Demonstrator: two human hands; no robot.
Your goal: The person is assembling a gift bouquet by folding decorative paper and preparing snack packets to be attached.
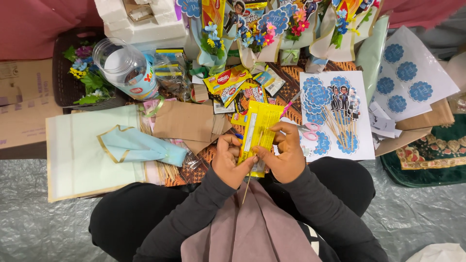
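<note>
Snack packet (257,136) between both hands, folded paper (141,145) to its left, sticker sheet (337,114) right

ahead: snack packets (228,80), bouquets (264,34) crowd | left: paper sheet (73,155) seemingly flat, passable | right: sticker sheet (335,116)

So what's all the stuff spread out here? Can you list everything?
yellow snack packet: one, yellow, held in both hands, on a thin wooden skewer
clear plastic jar: one, transparent, upper left
brown paper sheet: one, brown, left of centre
pale green wrapping paper: one stack, gold-edged, left
white sheet of blue round stickers: one, right
white card with topper sticks: one, right of the hands
small flower bouquets: several, colourful, top
artificial flowers: one bunch, far left
left hand: gripping the packet
right hand: gripping the packet
</note>
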